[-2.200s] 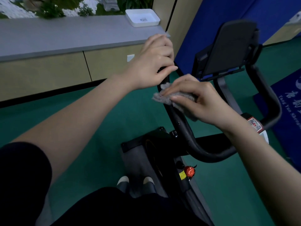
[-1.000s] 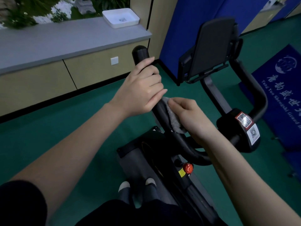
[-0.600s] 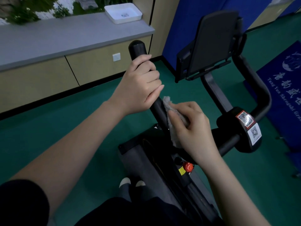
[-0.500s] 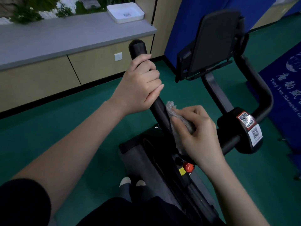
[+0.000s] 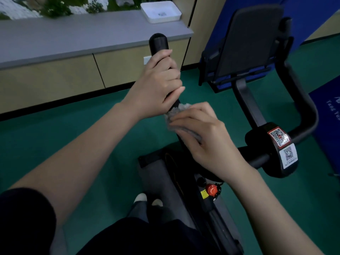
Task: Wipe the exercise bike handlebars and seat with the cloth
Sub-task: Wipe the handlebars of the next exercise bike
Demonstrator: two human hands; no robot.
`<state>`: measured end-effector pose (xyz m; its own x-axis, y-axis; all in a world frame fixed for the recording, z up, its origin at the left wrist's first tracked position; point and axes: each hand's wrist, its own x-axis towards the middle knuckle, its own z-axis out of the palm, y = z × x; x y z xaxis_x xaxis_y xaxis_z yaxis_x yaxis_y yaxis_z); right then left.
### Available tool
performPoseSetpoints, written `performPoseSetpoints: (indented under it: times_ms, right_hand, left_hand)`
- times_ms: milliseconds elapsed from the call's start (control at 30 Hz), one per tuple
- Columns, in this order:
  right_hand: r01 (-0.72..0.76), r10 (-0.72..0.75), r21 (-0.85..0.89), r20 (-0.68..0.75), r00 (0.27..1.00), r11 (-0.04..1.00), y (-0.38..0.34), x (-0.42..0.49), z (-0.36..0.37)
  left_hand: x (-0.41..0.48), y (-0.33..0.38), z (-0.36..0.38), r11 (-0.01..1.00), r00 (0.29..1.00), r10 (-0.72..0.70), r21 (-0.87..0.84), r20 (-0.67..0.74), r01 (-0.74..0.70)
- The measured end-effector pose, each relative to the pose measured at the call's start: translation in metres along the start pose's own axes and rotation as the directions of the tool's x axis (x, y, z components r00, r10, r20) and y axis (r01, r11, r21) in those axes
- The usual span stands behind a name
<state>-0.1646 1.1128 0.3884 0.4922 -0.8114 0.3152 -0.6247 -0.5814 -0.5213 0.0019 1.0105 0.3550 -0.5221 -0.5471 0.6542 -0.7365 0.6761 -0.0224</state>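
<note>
Presently gripping black padded handlebar (image 5: 158,43) high with left hand (image 5: 158,89); pinching crumpled grey cloth (image 5: 176,111) round it with right hand (image 5: 204,138), nearer, just below. Long axis: rising away, up-left.

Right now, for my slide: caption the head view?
Left hand grips the handlebar while right hand presses the cloth against it.

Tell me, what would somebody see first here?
In the middle, the left hand grips the black handlebar, and just below it the right hand holds a grey cloth against the same bar. Lower down, a red knob stands out.
</note>
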Motion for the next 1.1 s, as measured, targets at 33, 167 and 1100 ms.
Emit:
performPoseSetpoints:
  times_ms: [33,167,1100]
  right_hand:
    - [0.020,-0.020,0.005,0.043,0.999,1.000,0.002,-0.001,-0.003]
    - [0.018,-0.028,0.069,0.145,0.989,0.997,0.011,-0.017,-0.020]
    - [-0.811,0.718,0.450,0.414,0.560,0.373,0.024,0.047,-0.005]
  left_hand:
    - [0.000,0.000,-0.001,1.000,1.000,-0.004,-0.004,0.008,0.004]
    - [0.000,0.004,-0.003,1.000,0.999,-0.024,-0.014,0.023,0.024]
    - [-0.004,-0.007,0.007,0.995,0.993,0.060,-0.077,-0.104,-0.068]
